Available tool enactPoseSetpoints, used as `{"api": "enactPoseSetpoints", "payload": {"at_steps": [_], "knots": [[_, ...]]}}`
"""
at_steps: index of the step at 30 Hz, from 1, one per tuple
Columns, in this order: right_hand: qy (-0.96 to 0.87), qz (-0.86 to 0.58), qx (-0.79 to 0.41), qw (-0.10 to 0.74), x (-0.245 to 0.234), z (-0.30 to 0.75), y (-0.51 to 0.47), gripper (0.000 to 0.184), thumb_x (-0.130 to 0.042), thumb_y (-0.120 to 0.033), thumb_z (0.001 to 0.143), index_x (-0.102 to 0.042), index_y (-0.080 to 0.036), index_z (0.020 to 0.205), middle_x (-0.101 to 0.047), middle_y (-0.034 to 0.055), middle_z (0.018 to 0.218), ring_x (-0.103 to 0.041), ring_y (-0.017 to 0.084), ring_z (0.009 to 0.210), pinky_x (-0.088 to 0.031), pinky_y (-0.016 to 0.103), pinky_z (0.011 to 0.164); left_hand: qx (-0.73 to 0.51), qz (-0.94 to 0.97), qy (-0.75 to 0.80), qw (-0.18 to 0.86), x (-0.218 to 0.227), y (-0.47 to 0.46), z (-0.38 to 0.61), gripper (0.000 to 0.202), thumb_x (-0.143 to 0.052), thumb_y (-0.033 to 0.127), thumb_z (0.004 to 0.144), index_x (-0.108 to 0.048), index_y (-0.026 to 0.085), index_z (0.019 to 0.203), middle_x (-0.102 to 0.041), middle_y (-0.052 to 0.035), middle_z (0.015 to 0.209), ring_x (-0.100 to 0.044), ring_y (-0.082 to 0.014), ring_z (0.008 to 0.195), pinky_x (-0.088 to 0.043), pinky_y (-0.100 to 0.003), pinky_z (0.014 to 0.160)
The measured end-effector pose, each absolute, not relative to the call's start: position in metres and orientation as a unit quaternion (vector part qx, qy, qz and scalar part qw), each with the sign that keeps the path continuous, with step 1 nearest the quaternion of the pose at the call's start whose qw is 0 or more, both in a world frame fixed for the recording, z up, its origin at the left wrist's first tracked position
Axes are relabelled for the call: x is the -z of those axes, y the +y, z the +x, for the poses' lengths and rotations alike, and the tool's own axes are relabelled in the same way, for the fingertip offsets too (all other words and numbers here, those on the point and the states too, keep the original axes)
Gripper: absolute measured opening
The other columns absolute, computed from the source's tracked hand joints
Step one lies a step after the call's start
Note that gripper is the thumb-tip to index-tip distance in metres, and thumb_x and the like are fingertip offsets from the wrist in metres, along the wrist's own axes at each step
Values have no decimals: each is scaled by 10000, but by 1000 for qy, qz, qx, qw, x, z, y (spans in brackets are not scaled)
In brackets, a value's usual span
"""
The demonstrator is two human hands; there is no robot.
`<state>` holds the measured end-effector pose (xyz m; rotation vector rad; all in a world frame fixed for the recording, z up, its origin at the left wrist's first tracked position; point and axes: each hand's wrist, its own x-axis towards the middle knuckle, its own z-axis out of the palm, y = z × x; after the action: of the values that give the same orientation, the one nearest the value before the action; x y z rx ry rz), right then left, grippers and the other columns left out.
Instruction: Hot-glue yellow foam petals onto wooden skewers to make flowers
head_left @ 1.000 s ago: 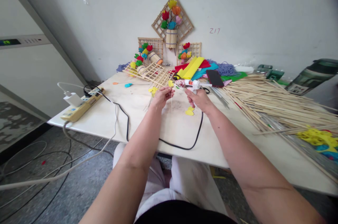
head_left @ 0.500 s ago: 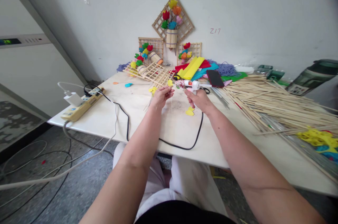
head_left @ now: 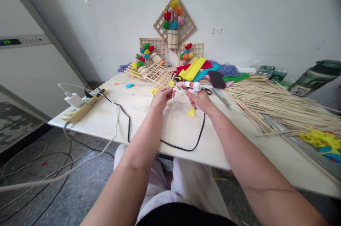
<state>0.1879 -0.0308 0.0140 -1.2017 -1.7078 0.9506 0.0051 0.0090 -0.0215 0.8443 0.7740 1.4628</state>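
My left hand [head_left: 164, 98] pinches a thin pale stem [head_left: 173, 105] that hangs down from the fingers, with a yellow petal [head_left: 171, 83] at its top. My right hand [head_left: 199, 100] is wrapped round the handle of a white hot glue gun [head_left: 196, 86] with a patterned front. Its nozzle points left, close beside the yellow petal; whether they touch I cannot tell. Loose yellow petals [head_left: 191, 112] lie on the table below my right hand. More yellow pieces [head_left: 153, 92] are just behind my left hand.
A black cord [head_left: 183, 148] loops across the table [head_left: 106, 121] near its front edge. A power strip [head_left: 84, 105] sits at the left. Wooden sticks [head_left: 266, 103] and a bottle [head_left: 314, 77] are at the right. Crepe paper [head_left: 193, 69], a phone [head_left: 216, 79] and flower lattices [head_left: 157, 73] stand behind.
The glue gun's nozzle has shifted slightly left, closer to the yellow petal. Both hands keep their grip and almost the same position.
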Motion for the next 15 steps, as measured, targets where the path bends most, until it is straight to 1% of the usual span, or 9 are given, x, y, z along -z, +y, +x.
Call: {"api": "enactPoseSetpoints", "payload": {"at_steps": [9, 15], "knots": [[-674, -483, -375, 414, -13, 188, -29, 515, -591, -657, 682, -490, -167, 560, -503, -9, 449, -454, 87, 337, -390, 221, 335, -633, 365, 325, 601, 23, 10, 5, 54, -669, 127, 703, -621, 110, 721, -643, -17, 601, -584, -69, 511, -470, -185, 556], [-678, -475, -368, 424, -10, 190, -26, 525, -577, -667, 693, -495, -163, 573, -505, -6, 465, -464, 89, 338, -397, 217, 329, -617, 377, 330, 607, 20, 7, 6, 100, -703, 151, 682, -624, 107, 725, -643, -15, 601, -573, -64, 487, -469, -186, 545]]}}
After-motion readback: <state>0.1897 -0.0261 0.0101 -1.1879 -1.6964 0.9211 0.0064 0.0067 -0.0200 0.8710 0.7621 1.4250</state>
